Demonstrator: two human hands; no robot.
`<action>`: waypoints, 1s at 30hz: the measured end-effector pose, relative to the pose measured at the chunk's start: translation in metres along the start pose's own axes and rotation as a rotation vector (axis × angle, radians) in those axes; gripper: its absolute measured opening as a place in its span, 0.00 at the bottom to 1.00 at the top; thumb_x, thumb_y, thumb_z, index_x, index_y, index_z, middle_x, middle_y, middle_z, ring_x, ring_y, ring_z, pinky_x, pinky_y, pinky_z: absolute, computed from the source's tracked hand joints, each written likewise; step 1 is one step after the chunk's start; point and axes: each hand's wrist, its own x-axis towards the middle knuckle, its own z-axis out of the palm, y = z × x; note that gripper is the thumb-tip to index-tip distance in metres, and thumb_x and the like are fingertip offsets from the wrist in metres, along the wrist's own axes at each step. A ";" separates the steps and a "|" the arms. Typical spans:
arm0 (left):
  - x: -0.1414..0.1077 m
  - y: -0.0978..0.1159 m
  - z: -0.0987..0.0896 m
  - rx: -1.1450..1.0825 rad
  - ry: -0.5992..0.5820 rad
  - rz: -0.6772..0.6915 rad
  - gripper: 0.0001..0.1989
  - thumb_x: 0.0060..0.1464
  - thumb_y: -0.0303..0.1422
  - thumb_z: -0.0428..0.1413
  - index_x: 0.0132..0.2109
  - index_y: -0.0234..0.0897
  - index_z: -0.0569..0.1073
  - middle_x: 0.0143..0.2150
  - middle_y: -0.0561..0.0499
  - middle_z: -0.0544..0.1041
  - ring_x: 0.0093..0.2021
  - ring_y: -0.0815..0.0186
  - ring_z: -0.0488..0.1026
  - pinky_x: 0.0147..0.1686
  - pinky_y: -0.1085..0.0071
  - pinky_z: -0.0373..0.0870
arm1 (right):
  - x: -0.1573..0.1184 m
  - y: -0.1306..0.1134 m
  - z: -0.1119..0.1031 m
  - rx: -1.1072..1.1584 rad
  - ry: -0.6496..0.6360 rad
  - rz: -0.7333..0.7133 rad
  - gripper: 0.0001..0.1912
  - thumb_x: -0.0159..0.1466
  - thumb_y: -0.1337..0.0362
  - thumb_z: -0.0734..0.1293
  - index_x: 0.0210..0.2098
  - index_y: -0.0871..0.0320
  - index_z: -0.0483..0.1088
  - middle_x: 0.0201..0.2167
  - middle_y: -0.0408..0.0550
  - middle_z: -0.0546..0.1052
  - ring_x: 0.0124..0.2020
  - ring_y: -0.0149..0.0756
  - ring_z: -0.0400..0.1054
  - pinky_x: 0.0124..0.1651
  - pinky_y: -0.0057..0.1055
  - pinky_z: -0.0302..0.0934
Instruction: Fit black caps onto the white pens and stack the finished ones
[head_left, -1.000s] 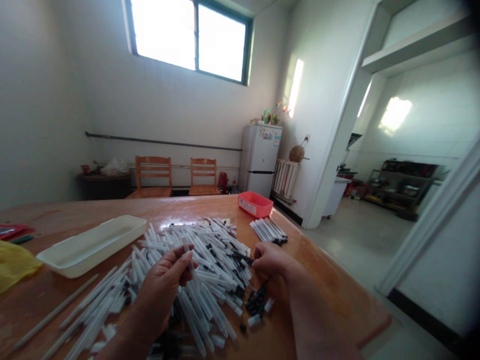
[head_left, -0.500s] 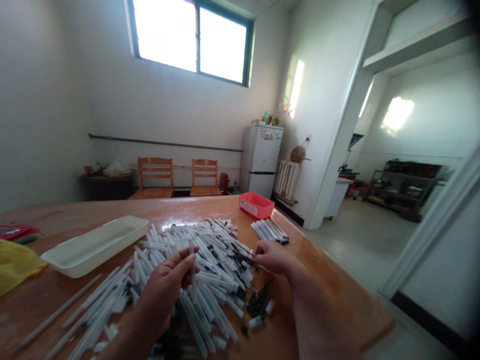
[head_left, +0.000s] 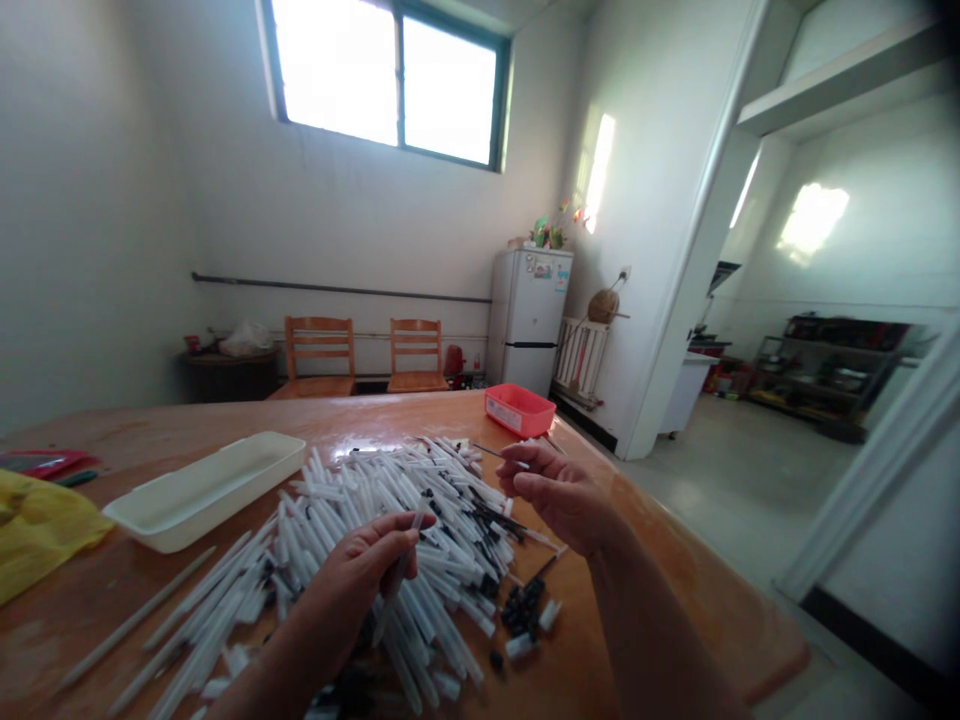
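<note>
A translucent pen barrel [head_left: 394, 598], tilted, is pinched between the thumb and fingers of my left hand [head_left: 367, 560], above the near part of the pile. My right hand [head_left: 566, 500] is raised at the pile's right edge, its fingertips closed on a thin dark pen refill [head_left: 487, 451] that points left. Below both hands spreads a heap of whitish pen barrels [head_left: 345, 490]. Dark refills [head_left: 499, 515] lie loose on its right side. Small black pen plugs [head_left: 523, 605] and a clear cap [head_left: 519, 647] sit near my right forearm.
On the wooden table [head_left: 660, 580], a long cream tray [head_left: 202, 490] stands left of the heap and a red basket [head_left: 520, 410] at the far edge. A yellow bag [head_left: 45, 530] lies far left. Two chairs [head_left: 417, 352] and a fridge [head_left: 531, 320] are beyond.
My right hand has lifted from the loose refills and turned, now with a refill pointing left. My left hand has shifted slightly right and lower, its barrel more tilted. The view has shifted a little.
</note>
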 end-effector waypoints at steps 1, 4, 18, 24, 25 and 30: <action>0.000 0.000 0.000 0.001 -0.007 -0.011 0.18 0.54 0.40 0.59 0.50 0.35 0.78 0.25 0.54 0.71 0.23 0.71 0.61 0.22 0.78 0.56 | 0.000 -0.001 0.000 0.021 0.022 -0.017 0.17 0.55 0.62 0.77 0.43 0.57 0.77 0.37 0.48 0.80 0.35 0.34 0.72 0.41 0.31 0.66; 0.000 -0.001 0.000 0.022 -0.048 -0.043 0.19 0.54 0.40 0.59 0.50 0.35 0.79 0.24 0.53 0.72 0.23 0.71 0.61 0.22 0.78 0.54 | 0.002 0.000 0.000 0.086 0.122 -0.049 0.12 0.58 0.60 0.75 0.40 0.58 0.78 0.29 0.46 0.78 0.27 0.29 0.68 0.31 0.26 0.64; -0.007 0.002 0.006 0.121 -0.183 -0.065 0.17 0.54 0.39 0.58 0.48 0.36 0.81 0.21 0.56 0.67 0.22 0.71 0.55 0.22 0.74 0.48 | 0.012 0.015 0.012 0.170 0.264 -0.089 0.15 0.58 0.61 0.75 0.41 0.59 0.72 0.34 0.48 0.81 0.28 0.28 0.72 0.27 0.21 0.64; -0.009 0.003 0.008 0.096 -0.209 -0.058 0.17 0.55 0.39 0.58 0.48 0.36 0.81 0.21 0.55 0.66 0.22 0.71 0.56 0.23 0.74 0.48 | 0.011 0.017 0.013 0.125 0.270 -0.088 0.14 0.59 0.60 0.74 0.41 0.58 0.71 0.33 0.47 0.80 0.27 0.28 0.72 0.27 0.21 0.64; -0.008 0.003 0.008 0.094 -0.211 -0.057 0.17 0.54 0.39 0.58 0.48 0.36 0.81 0.21 0.55 0.66 0.22 0.71 0.56 0.23 0.74 0.48 | 0.011 0.017 0.014 0.116 0.268 -0.084 0.14 0.59 0.60 0.74 0.41 0.58 0.71 0.33 0.47 0.80 0.27 0.28 0.72 0.27 0.22 0.64; -0.007 0.002 0.006 0.115 -0.216 -0.072 0.18 0.54 0.40 0.59 0.49 0.36 0.81 0.21 0.55 0.68 0.23 0.70 0.57 0.23 0.74 0.49 | 0.011 0.020 0.020 0.087 0.250 -0.065 0.16 0.58 0.59 0.75 0.42 0.58 0.70 0.32 0.47 0.80 0.26 0.29 0.72 0.27 0.23 0.65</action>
